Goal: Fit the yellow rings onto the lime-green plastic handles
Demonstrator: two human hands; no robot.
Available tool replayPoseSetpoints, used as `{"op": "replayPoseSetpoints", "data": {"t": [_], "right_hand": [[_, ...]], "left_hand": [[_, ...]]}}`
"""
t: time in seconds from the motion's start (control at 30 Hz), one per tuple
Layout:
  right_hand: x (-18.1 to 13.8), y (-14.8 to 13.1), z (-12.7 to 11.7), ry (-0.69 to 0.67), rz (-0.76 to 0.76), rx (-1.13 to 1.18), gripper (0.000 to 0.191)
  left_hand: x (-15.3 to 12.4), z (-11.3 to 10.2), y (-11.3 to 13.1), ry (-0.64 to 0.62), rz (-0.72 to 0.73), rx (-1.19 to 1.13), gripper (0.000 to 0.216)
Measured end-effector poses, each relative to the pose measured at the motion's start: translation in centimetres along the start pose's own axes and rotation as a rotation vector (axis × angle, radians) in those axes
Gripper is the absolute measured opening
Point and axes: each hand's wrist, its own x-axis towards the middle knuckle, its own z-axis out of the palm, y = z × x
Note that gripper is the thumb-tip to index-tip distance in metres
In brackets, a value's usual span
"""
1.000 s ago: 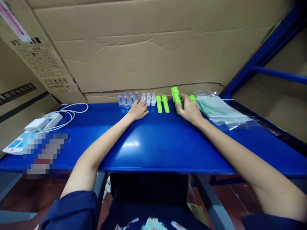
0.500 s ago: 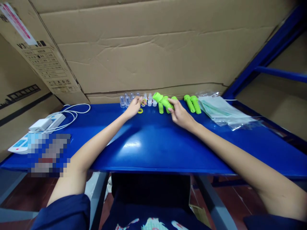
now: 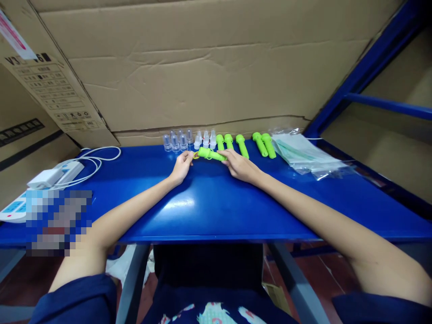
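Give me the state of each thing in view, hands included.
Left hand: closed on yellow ring
Right hand: closed on green tube
Yellow ring: at green tube's wide end, contact unclear
Green tube: wide end toward left hand
Other green tubes: five, set down
Clear caps: upright
White-based nozzles: upright
Bag: lying, seal unclear
Power strip: on or off unclear

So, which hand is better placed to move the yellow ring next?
Probably the left hand: it seems to pinch the yellow ring by the wide end of the green tube, which the right hand holds.
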Motion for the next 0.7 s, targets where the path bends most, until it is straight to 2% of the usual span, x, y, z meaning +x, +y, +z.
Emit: {"op": "replayPoseSetpoints", "data": {"t": [0.1, 0.33, 0.5, 0.7], "right_hand": [[0.0, 0.1, 0.3, -0.004, -0.013, -0.001, 0.041], [-0.2, 0.2, 0.7, -0.013, 0.009, 0.014, 0.041], [-0.3, 0.4, 0.7, -0.017, 0.036, 0.028, 0.042], [-0.4, 0.1, 0.6, -0.080, 0.135, 0.005, 0.043]], "left_hand": [[-0.1, -0.1, 0.2, 0.043, 0.008, -0.014, 0.029], [-0.5, -0.1, 0.0, -0.096, 0.097, -0.100, 0.036], [-0.6, -0.1, 0.0, -0.127, 0.087, -0.123, 0.031], [-1.2, 0.1, 0.8, -0.191, 0.155, -0.025, 0.028]]}}
